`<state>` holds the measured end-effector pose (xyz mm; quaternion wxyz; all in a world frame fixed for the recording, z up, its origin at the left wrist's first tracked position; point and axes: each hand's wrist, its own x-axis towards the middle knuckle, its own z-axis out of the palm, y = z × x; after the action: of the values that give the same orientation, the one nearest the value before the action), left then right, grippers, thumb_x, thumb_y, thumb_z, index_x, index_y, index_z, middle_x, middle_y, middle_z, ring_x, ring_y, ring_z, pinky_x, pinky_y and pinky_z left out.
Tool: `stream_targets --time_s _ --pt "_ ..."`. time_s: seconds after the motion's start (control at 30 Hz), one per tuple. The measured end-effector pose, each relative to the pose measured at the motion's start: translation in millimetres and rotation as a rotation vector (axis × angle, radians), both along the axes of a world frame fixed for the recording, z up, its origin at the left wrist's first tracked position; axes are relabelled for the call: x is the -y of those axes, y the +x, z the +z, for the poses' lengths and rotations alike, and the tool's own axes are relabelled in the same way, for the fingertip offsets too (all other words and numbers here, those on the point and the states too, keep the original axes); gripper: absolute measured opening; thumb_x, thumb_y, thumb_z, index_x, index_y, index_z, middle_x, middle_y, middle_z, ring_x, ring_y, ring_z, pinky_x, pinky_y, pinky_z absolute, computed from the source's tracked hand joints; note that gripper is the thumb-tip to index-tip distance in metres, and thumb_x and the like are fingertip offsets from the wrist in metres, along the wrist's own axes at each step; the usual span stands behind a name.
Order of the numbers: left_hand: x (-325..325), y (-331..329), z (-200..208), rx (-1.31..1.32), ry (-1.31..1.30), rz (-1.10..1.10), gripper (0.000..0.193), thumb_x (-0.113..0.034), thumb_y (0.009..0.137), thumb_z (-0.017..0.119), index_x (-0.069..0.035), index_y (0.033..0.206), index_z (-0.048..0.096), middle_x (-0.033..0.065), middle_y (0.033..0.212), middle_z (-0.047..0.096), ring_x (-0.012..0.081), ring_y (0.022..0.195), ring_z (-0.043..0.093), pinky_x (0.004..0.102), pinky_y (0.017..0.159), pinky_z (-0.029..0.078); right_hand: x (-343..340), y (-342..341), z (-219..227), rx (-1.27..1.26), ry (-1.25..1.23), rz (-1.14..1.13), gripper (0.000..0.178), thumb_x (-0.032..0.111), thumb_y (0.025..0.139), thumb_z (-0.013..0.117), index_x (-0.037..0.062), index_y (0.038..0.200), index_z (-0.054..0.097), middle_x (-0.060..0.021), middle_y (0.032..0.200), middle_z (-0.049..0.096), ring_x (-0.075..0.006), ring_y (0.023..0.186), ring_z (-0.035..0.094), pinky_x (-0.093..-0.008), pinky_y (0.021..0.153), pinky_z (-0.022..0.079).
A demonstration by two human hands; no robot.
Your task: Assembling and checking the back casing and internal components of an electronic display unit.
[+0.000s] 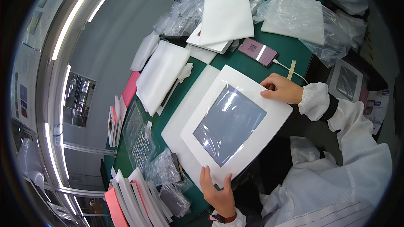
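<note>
A white-framed flat panel [229, 122] with a grey-blue, glossy center lies tilted in front of me. Shiny creases run across its center, like clear film. My right hand [283, 89] grips its upper right edge, thumb on the front face and fingers curled at the rim. At its lower corner, my left hand [219, 194] has thumb and fingers spread around the corner; whether it touches is hard to tell. A dark band with red circles the left wrist. Under the panel's far side lies a white foam sheet [179, 128] on the green table [166, 111].
Beyond the panel lie a phone [257, 52] with a white cable, white foam pouches [163, 73], a foam sheet [227, 14] and crumpled clear bags [181, 14]. White and pink folders [134, 199] stand at lower left, beside plastic-wrapped items [174, 199]. Another framed panel [345, 80] sits at right, below table level.
</note>
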<state>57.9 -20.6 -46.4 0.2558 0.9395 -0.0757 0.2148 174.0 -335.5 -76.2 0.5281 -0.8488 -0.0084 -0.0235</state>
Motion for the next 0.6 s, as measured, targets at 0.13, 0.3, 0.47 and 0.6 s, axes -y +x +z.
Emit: stream_targets --time_s 0.13,0.3,0.47,0.6 --pt "-26.6 20.2 -12.5 -0.256 -0.334 0.151 0.053 -0.011 0.082 0.062 0.007 0.128 0.041 0.0212 0.120 0.053 0.0253 0.106 0.054 0.0314 0.082 0.046 -2.1 1.5 -5.7 0.023 0.022 0.006 0.037 0.022 0.083 0.062 -0.0023 0.109 0.056 -0.0108 0.100 0.046 -0.0158 0.085 0.050 -0.0261 0.077 0.043" --pt "-55.4 53.5 -14.6 -0.569 -0.656 0.103 0.042 -0.014 0.086 0.058 0.009 0.120 0.049 0.0077 0.091 0.060 0.0099 0.079 0.054 0.0223 0.069 0.043 4.8 3.1 13.4 -0.088 0.009 0.164 0.036 0.017 0.082 0.061 -0.0042 0.111 0.058 -0.0159 0.096 0.061 -0.0191 0.081 0.058 -0.0293 0.077 0.047" --pt "-52.5 68.0 -6.7 -0.614 -0.681 0.040 0.033 -0.013 0.087 0.057 0.009 0.110 0.054 0.0060 0.090 0.061 0.0092 0.077 0.054 0.0207 0.065 0.042 20.0 9.4 4.2 -0.155 0.233 0.292 0.040 0.010 0.080 0.062 -0.0044 0.117 0.055 -0.0150 0.096 0.064 -0.0179 0.084 0.061 -0.0269 0.079 0.047" --pt "-69.1 84.2 -8.5 -0.800 -0.694 -0.003 0.031 -0.019 0.089 0.055 0.004 0.110 0.056 0.0033 0.088 0.061 0.0091 0.075 0.055 0.0238 0.066 0.046 17.4 12.9 10.4 -0.199 0.096 0.215 0.042 0.010 0.080 0.063 -0.0064 0.118 0.053 -0.0154 0.095 0.063 -0.0191 0.084 0.061 -0.0281 0.078 0.049"
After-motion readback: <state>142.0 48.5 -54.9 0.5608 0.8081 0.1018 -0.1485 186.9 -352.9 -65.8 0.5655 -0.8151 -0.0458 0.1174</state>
